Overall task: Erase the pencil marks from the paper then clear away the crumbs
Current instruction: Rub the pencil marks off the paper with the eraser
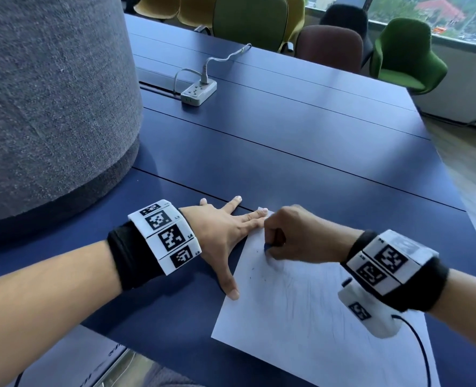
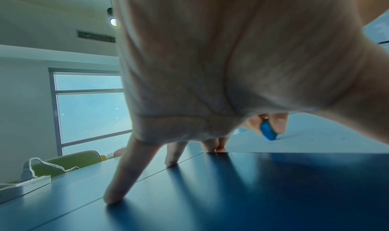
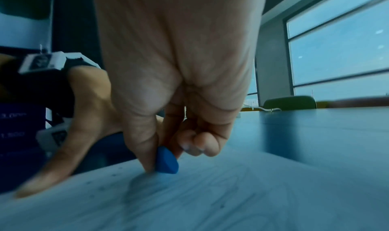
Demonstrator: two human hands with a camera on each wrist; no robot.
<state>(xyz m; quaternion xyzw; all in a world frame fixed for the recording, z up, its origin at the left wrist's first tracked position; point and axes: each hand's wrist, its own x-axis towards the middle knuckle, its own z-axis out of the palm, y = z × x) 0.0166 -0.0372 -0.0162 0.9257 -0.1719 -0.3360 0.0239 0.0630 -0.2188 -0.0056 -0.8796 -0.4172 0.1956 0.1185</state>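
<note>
Head view: my left hand lies flat with fingers spread, thumb and two fingertips pinning the near edge of the paper. Just beside those fingertips, my right hand pinches the blue eraser against the sheet, with dark crumbs scattered below it.

Left wrist view: past the palm, the eraser tip touches paper.

Right wrist view: thumb and forefinger grip the eraser upright over faint pencil marks. I judge short strokes away from the pinning fingers, with light pressure, will keep the sheet from buckling.

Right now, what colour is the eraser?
Blue eraser, pinched in the right hand; clearest in right wrist view.
</note>
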